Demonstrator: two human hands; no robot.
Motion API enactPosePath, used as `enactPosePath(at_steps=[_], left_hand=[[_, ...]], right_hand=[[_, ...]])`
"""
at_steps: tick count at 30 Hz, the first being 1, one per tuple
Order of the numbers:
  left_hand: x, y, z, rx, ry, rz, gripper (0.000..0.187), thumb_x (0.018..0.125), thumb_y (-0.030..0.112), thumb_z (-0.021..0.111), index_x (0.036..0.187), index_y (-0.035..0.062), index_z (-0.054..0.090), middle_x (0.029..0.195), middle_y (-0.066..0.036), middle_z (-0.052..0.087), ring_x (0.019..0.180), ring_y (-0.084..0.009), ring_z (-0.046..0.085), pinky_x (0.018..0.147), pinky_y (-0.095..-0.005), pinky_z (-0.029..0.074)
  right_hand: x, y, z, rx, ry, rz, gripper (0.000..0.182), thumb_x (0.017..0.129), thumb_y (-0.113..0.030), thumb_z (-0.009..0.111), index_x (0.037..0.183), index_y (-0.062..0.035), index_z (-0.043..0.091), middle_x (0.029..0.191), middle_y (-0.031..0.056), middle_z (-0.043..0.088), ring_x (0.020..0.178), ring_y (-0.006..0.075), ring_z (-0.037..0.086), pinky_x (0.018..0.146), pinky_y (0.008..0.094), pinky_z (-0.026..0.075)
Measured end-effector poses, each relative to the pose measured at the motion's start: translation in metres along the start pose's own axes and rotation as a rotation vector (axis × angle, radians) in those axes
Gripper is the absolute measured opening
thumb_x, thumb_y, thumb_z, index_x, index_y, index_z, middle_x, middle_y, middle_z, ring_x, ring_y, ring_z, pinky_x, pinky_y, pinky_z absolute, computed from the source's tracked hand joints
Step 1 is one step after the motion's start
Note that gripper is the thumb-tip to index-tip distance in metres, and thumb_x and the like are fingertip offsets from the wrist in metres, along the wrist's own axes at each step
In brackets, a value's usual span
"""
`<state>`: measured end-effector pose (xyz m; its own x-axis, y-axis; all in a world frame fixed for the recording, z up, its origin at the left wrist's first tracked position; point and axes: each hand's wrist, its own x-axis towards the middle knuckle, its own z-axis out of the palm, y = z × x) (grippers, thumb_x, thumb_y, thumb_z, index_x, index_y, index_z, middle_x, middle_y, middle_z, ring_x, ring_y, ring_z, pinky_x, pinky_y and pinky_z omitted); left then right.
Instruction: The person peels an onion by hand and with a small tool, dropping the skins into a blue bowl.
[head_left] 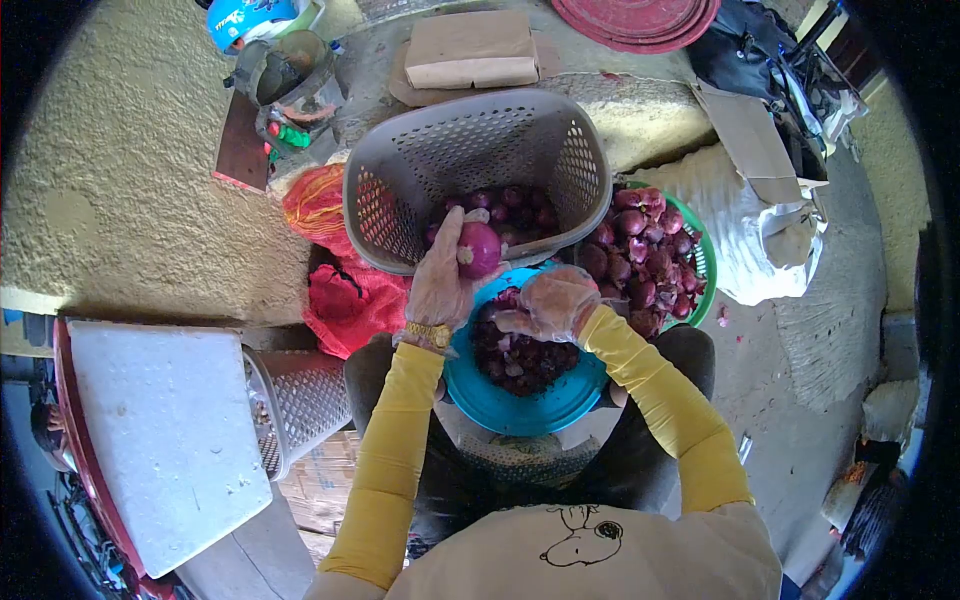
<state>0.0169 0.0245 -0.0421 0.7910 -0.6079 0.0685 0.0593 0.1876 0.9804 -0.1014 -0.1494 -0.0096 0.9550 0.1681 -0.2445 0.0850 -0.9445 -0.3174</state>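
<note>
My left hand (443, 275), in a clear plastic glove, is closed around a smooth purple onion (479, 250) at the front rim of the grey basket (470, 120). Inside that basket lie several onions (515, 205). My right hand (556, 305), gloved too, hovers over the blue basin (520, 415) with its fingers curled in; whatever they hold is hidden. Dark onion skins (525, 365) fill the middle of the basin, which sits between my knees. To the right, a green basket (708, 250) is heaped with red onions (640, 250) in loose skins.
Red mesh sacks (350, 300) lie left of the grey basket. A white foam board (165, 430) and a light lattice basket (300, 390) stand at the lower left. A white sack (700, 190) and cardboard (750, 140) are at the right. A low ledge (640, 115) runs behind.
</note>
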Motion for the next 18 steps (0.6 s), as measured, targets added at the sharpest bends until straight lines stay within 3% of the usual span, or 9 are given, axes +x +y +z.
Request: enactPosePath(at_steps=[2,6,8,12,14,18], left_hand=[[-0.007,0.011,0.002,0.466,-0.096,0.315,0.087,0.083,0.004,0.081,0.156,0.0161,0.035,0.144,-0.015,0.051,0.118,-0.0301,0.061,0.098,-0.0457,0.055],[-0.008,0.025,0.008,0.642,-0.097,0.386,0.092,0.078,-0.004,0.082,0.156,0.0158,0.036,0.143,-0.014,0.053,0.120,-0.0278,0.060,0.101,-0.0397,0.054],[-0.007,0.015,0.007,0.093,-0.065,0.001,0.087,0.077,-0.006,0.082,0.152,0.0112,0.042,0.140,-0.014,0.055,0.122,-0.0254,0.059,0.104,-0.0355,0.052],[-0.003,0.021,0.009,-0.137,-0.102,-0.018,0.067,0.084,0.004,0.079,0.144,0.0068,0.050,0.135,-0.013,0.058,0.121,-0.0292,0.059,0.103,-0.0391,0.054],[-0.002,0.031,0.012,-0.744,0.033,-0.409,0.050,0.092,0.014,0.073,0.138,0.0053,0.055,0.129,-0.014,0.060,0.120,-0.0351,0.060,0.102,-0.0450,0.055],[0.001,0.037,0.018,-0.811,0.058,-0.415,0.041,0.096,0.020,0.069,0.132,0.0047,0.058,0.122,-0.017,0.061,0.115,-0.0380,0.061,0.098,-0.0495,0.057]], right_hand=[[-0.001,-0.001,0.000,-0.028,-0.043,-0.018,0.065,0.084,-0.073,0.059,0.083,-0.0102,0.075,0.082,0.0184,0.072,0.078,0.0413,0.070,0.069,0.0522,0.055],[-0.004,-0.009,-0.011,-0.075,-0.156,0.019,0.062,0.082,-0.069,0.063,0.088,-0.0090,0.075,0.089,0.0163,0.074,0.084,0.0390,0.071,0.075,0.0512,0.056],[-0.006,-0.010,-0.009,-0.082,-0.181,0.046,0.060,0.082,-0.068,0.064,0.089,-0.0091,0.075,0.090,0.0149,0.074,0.085,0.0379,0.071,0.076,0.0508,0.056],[-0.006,-0.005,0.006,-0.004,-0.196,0.066,0.049,0.089,-0.055,0.061,0.095,-0.0090,0.074,0.094,0.0146,0.074,0.092,0.0355,0.071,0.080,0.0491,0.056],[-0.008,-0.004,0.011,0.010,-0.226,0.078,0.044,0.092,-0.050,0.058,0.096,-0.0090,0.074,0.095,0.0149,0.074,0.094,0.0351,0.071,0.081,0.0485,0.056],[-0.016,-0.004,0.012,0.061,-0.269,0.079,0.039,0.095,-0.043,0.054,0.099,-0.0080,0.072,0.098,0.0161,0.074,0.095,0.0364,0.071,0.084,0.0485,0.056]])
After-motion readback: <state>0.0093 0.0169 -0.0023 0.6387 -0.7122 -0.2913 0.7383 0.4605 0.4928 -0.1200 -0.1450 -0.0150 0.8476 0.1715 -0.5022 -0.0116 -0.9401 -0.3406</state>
